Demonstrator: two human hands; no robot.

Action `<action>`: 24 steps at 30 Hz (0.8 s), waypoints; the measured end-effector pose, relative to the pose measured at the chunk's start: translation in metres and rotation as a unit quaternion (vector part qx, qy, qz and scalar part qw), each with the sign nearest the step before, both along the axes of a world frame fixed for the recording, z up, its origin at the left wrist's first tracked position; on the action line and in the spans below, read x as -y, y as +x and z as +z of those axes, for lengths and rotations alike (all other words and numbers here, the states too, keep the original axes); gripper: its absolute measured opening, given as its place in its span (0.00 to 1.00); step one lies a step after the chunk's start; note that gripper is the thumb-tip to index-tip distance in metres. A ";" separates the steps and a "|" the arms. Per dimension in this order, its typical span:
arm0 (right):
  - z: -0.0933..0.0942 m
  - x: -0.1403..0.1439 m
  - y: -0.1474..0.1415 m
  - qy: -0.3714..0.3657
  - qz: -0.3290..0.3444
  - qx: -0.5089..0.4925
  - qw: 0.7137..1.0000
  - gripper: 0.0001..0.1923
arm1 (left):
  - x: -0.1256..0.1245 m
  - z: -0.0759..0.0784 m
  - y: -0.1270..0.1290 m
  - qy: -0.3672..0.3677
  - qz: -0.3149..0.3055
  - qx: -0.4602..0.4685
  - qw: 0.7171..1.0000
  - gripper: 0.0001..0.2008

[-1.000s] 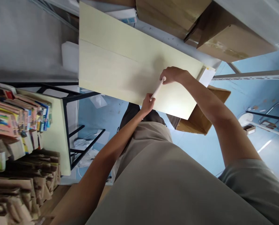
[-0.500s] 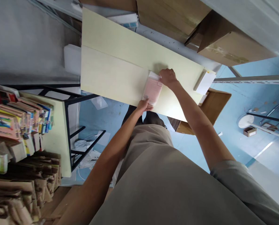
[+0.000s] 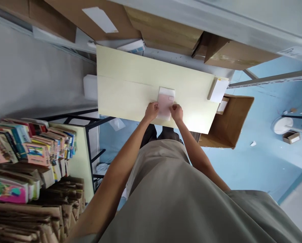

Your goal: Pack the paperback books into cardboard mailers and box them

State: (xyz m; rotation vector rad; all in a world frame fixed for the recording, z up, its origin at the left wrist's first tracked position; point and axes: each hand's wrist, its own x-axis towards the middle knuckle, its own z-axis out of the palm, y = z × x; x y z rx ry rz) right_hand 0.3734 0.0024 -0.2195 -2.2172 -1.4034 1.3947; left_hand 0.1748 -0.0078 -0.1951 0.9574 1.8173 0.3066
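Note:
A flat pink packet (image 3: 164, 105) with a whitish, see-through band at its far end lies on the cream tabletop (image 3: 130, 69). A small outlined rectangle shows near its upper right; what is inside cannot be made out. My left hand (image 3: 151, 111) is closed at the packet's left edge, fingers curled and pinching it. On the opposite edge, a little below the small rectangle, my right hand (image 3: 176, 112) pinches with thumb and fingers. Both hands rest close to the table surface.
A stack of white cards or boxes (image 3: 218, 89) sits at the table's right end. Below it an open cardboard box (image 3: 232, 121) stands by the table. Large cartons (image 3: 166, 28) line the far side. Books (image 3: 39, 148) fill the left.
My right hand has come from the packet's far corner down to its right edge. My left hand has shifted from the near end up to the left edge. The packet now lies straighter.

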 end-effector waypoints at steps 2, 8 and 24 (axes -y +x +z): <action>0.000 -0.004 -0.007 0.002 -0.021 0.010 1.000 0.05 | -0.001 -0.002 0.003 0.005 0.012 0.013 1.000 0.19; 0.034 -0.020 -0.001 -0.015 0.008 0.027 0.999 0.08 | -0.005 0.012 0.000 0.009 -0.007 0.064 0.998 0.22; 0.286 -0.185 -0.022 0.472 0.112 0.109 0.868 0.17 | -0.150 0.203 -0.034 0.380 -0.081 0.219 0.895 0.16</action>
